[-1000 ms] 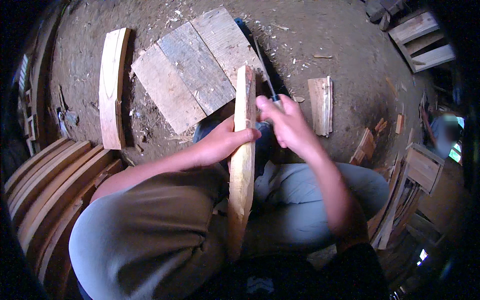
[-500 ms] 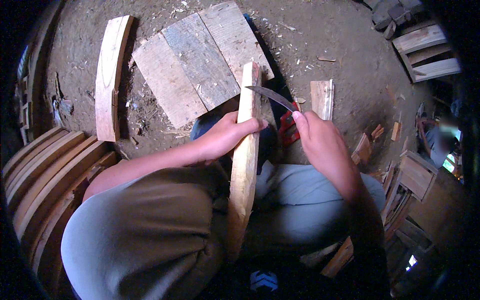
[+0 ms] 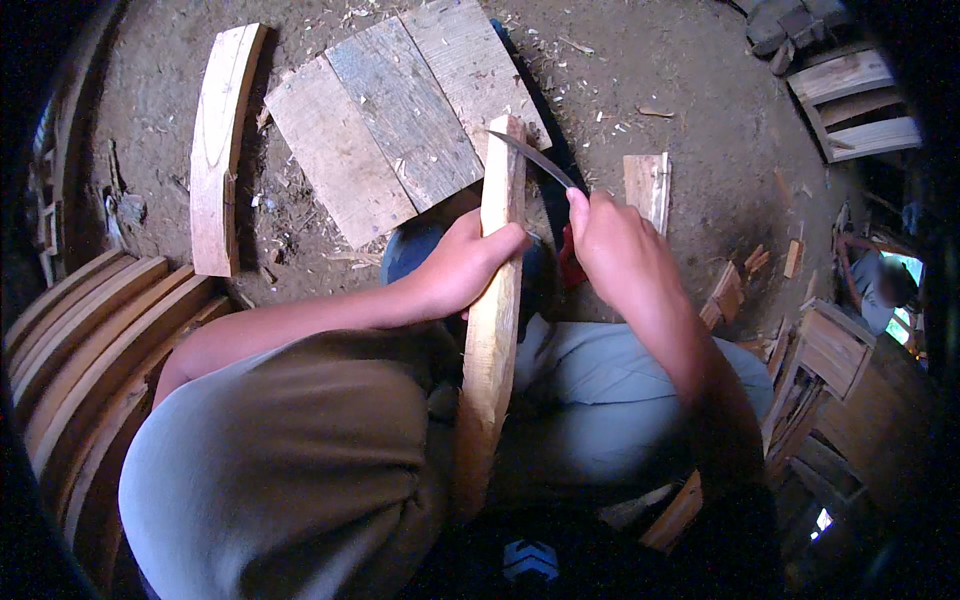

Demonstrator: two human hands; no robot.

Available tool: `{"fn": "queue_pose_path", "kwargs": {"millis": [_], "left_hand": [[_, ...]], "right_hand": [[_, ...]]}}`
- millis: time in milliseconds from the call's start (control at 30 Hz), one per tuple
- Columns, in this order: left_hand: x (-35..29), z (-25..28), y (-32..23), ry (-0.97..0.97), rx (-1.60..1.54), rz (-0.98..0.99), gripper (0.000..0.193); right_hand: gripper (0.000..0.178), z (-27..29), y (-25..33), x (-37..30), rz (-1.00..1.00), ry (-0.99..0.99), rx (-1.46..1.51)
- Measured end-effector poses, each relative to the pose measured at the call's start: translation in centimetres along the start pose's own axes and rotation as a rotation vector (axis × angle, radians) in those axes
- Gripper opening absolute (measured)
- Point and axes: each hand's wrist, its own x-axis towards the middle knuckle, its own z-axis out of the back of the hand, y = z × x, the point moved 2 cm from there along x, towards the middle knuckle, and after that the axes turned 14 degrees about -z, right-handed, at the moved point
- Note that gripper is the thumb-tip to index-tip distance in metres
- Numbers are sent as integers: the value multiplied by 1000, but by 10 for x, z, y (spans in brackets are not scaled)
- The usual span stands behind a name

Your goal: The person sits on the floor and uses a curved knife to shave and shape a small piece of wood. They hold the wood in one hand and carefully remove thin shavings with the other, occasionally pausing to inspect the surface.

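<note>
A pale, squared length of wood stands lengthwise in front of me, its far end over a stool-like board top and its near end against my body. My left hand is closed round it at mid-length, thumb across the upper face. In my right hand is a knife with a dark, slightly curved blade. Its handle is hidden in my fingers. The blade lies across the wood close to the far end, its tip reaching the left edge. Beneath my right hand, a red thing shows only in part.
Three planks form the board top ahead. A curved wooden piece lies on the dirt floor at left, above several stacked curved pieces. A short board and wood scraps lie at right. Another person is at far right.
My right hand has moved the knife farther up the wood, toward its far end. My left hand has turned a little, and more of the red thing is covered.
</note>
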Motion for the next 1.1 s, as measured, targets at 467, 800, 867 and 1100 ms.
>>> {"fn": "queue_pose_path", "kwargs": {"millis": [467, 800, 867, 1100], "left_hand": [[-2, -1, -2, -21, 38, -16, 31], [3, -3, 5, -36, -10, -35, 26], [-6, 8, 4, -107, -2, -38, 26], [0, 6, 8, -30, 39, -51, 28]], "right_hand": [[46, 2, -2, -9, 45, -76, -41], [46, -5, 0, -2, 20, -76, 30], [46, -3, 5, -7, 56, -20, 44], [48, -11, 13, 25, 6, -90, 81]]}}
